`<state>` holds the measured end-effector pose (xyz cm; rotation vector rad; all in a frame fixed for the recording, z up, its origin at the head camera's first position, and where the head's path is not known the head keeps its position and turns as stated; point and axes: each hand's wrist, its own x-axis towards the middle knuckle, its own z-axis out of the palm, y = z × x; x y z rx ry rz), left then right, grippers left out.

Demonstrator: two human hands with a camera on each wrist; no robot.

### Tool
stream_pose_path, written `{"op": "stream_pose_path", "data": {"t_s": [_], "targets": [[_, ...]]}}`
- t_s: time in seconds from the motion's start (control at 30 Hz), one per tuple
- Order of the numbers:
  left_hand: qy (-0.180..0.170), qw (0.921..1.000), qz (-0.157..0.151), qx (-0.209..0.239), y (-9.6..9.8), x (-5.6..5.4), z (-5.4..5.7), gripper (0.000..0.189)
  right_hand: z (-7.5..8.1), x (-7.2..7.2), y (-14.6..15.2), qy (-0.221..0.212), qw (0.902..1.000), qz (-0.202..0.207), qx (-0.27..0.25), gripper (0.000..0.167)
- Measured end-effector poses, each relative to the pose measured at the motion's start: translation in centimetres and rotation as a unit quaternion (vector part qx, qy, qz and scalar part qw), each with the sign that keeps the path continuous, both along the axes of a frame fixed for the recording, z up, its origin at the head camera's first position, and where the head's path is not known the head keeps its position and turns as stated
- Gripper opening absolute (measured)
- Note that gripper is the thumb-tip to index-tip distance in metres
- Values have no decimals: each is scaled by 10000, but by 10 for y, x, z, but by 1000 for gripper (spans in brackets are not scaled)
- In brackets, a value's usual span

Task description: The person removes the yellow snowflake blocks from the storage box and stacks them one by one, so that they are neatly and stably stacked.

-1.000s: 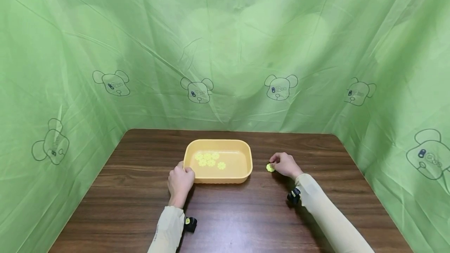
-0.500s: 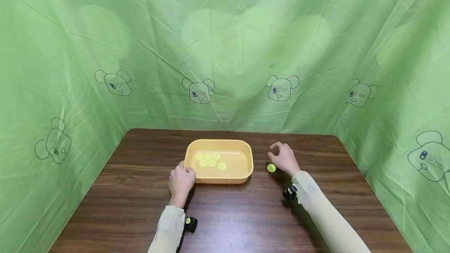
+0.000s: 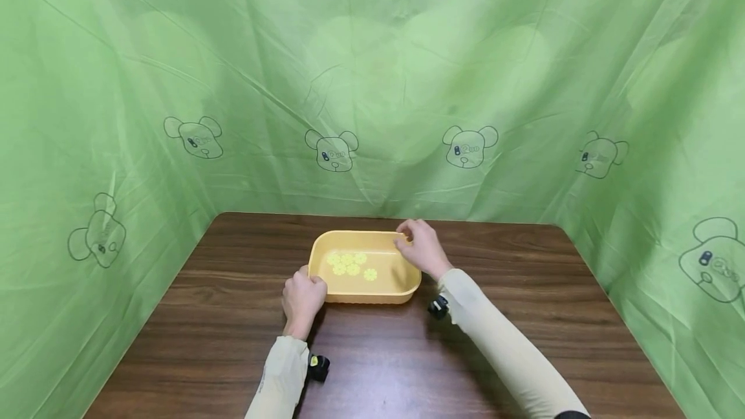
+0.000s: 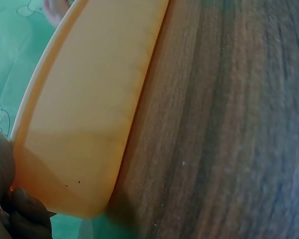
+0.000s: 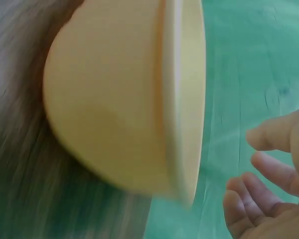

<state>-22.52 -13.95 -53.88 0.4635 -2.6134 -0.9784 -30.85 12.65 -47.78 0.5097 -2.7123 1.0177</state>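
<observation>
A yellow-orange rectangular tray with rounded corners stands on the table. Several small bright yellow flower-shaped pieces lie in its left half, with one flower piece a little apart to the right. At the near left corner, my left hand grips the tray's rim, thumb over the edge. My right hand hovers over the tray's right end. In the right wrist view its bent fingers and thumb hold nothing. The flower piece seen earlier on the table is out of sight, its place covered by the right sleeve.
The dark wood-grain table spreads around the tray. Green printed curtains enclose its back and both sides. A small black device sits at the right wrist, and a similar black device at the left.
My right hand has let go of the flower piece on the table, lifted off it, and moved left over the tray. The left hand keeps its grip on the rim.
</observation>
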Motion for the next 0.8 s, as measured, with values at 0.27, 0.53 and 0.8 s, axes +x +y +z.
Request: {"op": "stream_pose_path", "data": {"t_s": [0.27, 0.53, 0.8], "targets": [[-7, 10000, 43, 24, 1, 2, 2, 31, -14, 10, -48, -777, 9902, 787, 852, 26], [-20, 10000, 26, 60, 3, 5, -3, 32, -37, 17, -56, -1403, 9818, 684, 1086, 35], [116, 9999, 44, 67, 3, 4, -4, 27, -45, 16, -53, -1439, 9825, 532, 1060, 29]]}}
